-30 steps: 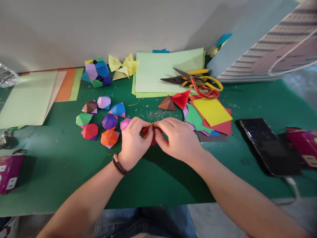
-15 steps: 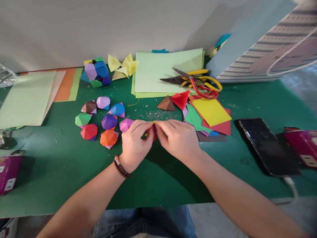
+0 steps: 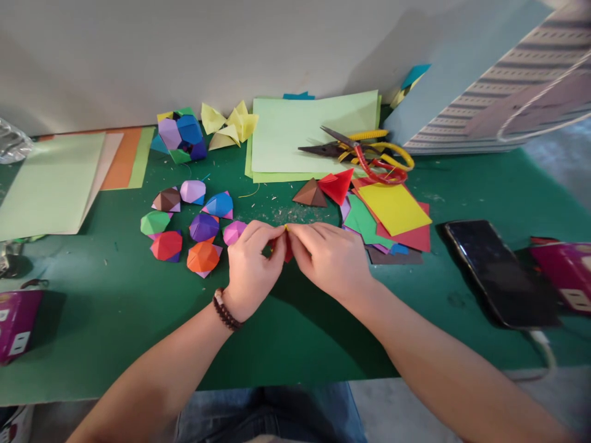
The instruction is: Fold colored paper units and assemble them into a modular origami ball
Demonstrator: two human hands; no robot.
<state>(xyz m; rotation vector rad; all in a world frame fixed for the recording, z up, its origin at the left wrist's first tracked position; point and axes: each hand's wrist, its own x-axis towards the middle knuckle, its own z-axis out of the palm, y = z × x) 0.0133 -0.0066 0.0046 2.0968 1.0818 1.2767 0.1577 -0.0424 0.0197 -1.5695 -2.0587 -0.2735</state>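
Both hands meet over the middle of the green table (image 3: 115, 320), pinching a small red folded paper piece (image 3: 287, 248) with a yellow edge. My left hand (image 3: 252, 267) grips its left side, fingers curled; a bead bracelet sits on that wrist. My right hand (image 3: 330, 258) pinches its right side. Most of the piece is hidden between the fingers. Just left of my left hand lies a cluster of folded paper gems (image 3: 194, 212) in several colours.
Scissors (image 3: 369, 157) lie on pale green sheets (image 3: 305, 132) at the back. Coloured paper squares (image 3: 392, 212), a brown pyramid (image 3: 311, 192) and a red one (image 3: 337, 183) sit right of centre. A phone (image 3: 501, 271) lies at right; paper sheets (image 3: 50, 181) at left; a multicoloured paper ball (image 3: 180, 135) behind.
Both hands have closed tighter together on the red piece and shifted slightly away from me; less of the red paper shows now.
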